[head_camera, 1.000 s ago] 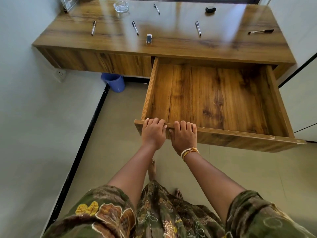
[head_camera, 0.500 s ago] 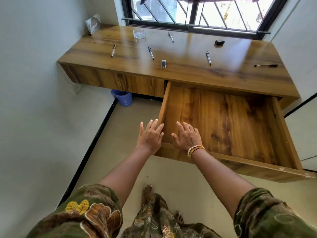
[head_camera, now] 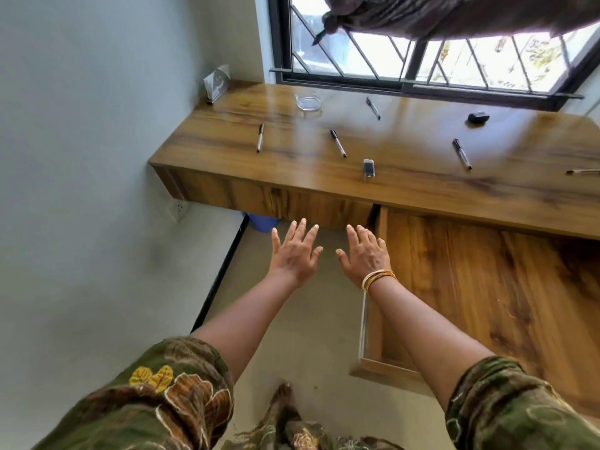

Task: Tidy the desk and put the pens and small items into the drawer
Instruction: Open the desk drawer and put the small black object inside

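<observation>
The wooden desk [head_camera: 422,190] runs under the window. Its drawer [head_camera: 487,303] stands pulled out at the right, with nothing inside. Several pens lie scattered on the desktop: one at the left [head_camera: 260,138], one in the middle [head_camera: 338,143], one near the window [head_camera: 373,108], one further right [head_camera: 462,154], and one cut off by the right edge [head_camera: 582,172]. A small eraser-like block [head_camera: 368,167] sits near the front edge. A small black item [head_camera: 478,117] lies at the back. My left hand [head_camera: 293,254] and my right hand [head_camera: 365,254] hover with fingers spread in front of the desk, holding nothing.
A glass dish [head_camera: 308,101] and a clear card stand [head_camera: 217,83] sit at the desk's back left. A blue bin [head_camera: 261,222] stands under the desk beside a wall socket [head_camera: 178,209]. The wall is close on the left. A curtain [head_camera: 454,14] hangs over the barred window.
Both hands let go of the drawer's front edge and rose with fingers spread toward the desk. The view tilted up and shifted left.
</observation>
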